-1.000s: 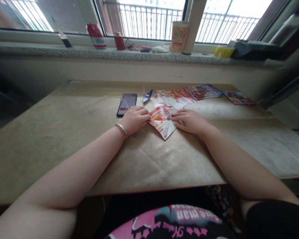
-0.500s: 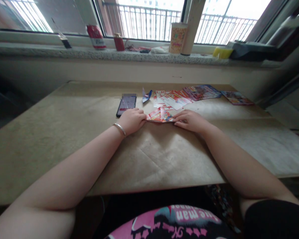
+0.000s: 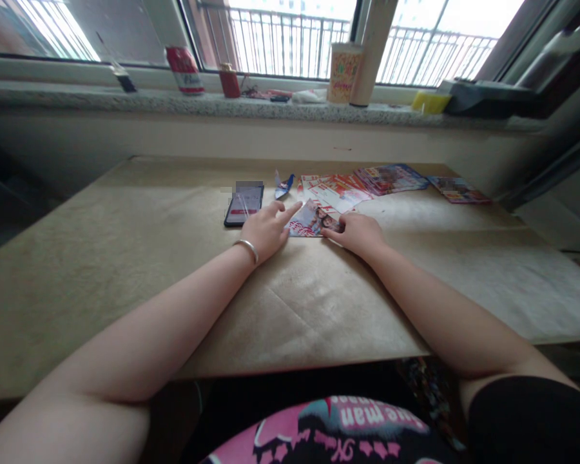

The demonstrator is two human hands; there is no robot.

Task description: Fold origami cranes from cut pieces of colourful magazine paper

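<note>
Paper (image 3: pixel 308 223) sits pinched by the right hand (image 3: pixel 362 234) (corner hidden); whether the left hand (image 3: pixel 265 232) grips, unclear.

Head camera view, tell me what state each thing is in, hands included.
Folded paper: roughly triangular, on the table.
Left hand: at the paper's left side, index finger extended.
Right hand: thumb on the paper's right part.
Phone: face up, screen lit.
Blue paper figure: folded.
Red-and-white flyers: spread, overlapping.
Red can: upright.
Patterned cup: upright.
</note>
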